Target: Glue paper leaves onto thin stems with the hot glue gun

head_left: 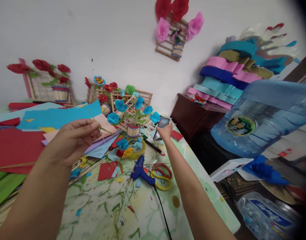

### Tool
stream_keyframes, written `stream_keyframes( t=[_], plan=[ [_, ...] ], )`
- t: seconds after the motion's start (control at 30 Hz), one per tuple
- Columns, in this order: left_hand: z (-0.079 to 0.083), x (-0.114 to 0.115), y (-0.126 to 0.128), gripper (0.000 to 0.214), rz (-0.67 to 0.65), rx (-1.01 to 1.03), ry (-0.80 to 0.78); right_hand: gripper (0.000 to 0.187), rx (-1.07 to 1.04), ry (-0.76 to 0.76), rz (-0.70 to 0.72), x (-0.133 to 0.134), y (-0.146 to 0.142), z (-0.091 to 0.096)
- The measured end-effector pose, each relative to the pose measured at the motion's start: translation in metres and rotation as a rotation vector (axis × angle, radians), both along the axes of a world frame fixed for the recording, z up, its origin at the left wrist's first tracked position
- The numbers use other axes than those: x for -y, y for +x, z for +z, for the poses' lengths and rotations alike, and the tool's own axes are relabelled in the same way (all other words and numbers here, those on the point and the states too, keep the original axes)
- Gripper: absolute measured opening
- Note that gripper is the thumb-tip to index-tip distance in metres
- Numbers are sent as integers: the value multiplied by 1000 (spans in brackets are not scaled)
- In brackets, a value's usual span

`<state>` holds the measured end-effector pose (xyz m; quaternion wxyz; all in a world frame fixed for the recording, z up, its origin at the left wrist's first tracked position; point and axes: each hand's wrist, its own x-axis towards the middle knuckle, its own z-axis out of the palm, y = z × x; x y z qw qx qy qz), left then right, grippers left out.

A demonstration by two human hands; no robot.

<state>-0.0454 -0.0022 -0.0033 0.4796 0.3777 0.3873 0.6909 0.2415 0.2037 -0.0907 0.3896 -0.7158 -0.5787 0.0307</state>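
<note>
My left hand [74, 138] is raised over the left side of the table, thumb and fingertips pinched on a thin stem [91, 114] with a bit of green at the fingers. On the far right part of the table, my right hand [166, 132] grips a phone [164, 122] that is tilted up. Left of the phone stands a small stick-built rack with blue paper flowers [120, 105] and a little stick pot [133, 131]. Between my arms lie a blue glue gun [140, 172] and scissors [164, 188] with red and yellow handles.
Coloured paper sheets [15, 146] cover the table's left. A tape roll [139, 154], loose paper flowers [122, 144] and green scraps lie mid-table. A black cord [161, 206] runs to the front. Right of the table are a large water bottle [263, 116] and stacked crepe paper [223, 75].
</note>
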Motion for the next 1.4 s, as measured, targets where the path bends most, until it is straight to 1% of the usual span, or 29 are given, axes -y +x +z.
stream_keyframes(
  t=[0.03,0.07,0.17,0.27,0.37,0.5,0.7,0.87,1.03,1.2,1.4],
  plan=[
    [-1,-1,0,18,-11,-3,12,92,-2,48,9,5,-5,1],
    [-2,-1,0,17,-16,-5,19,95,-5,85,15,9,-10,0],
    [-3,-2,2,17,3,-2,10,95,-20,167,38,24,-24,-4],
    [-2,-1,3,17,6,8,-8,90,-29,210,68,34,-31,-12],
    [-1,-1,3,19,-25,12,-21,89,-19,210,134,38,-36,-19],
    [-1,-1,4,22,-27,10,-24,91,17,163,215,33,-52,-23],
    [0,0,6,26,-19,37,-18,91,44,94,226,15,-75,-19],
    [0,1,5,25,-24,32,-4,91,48,44,224,5,-79,-14],
    [-2,1,2,23,-15,52,-13,92,39,20,208,6,-79,-12],
    [-2,1,1,19,-54,1,10,95,35,73,174,17,-77,-17],
    [0,2,4,18,-19,15,2,95,39,153,179,25,-76,-14]
  ],
)
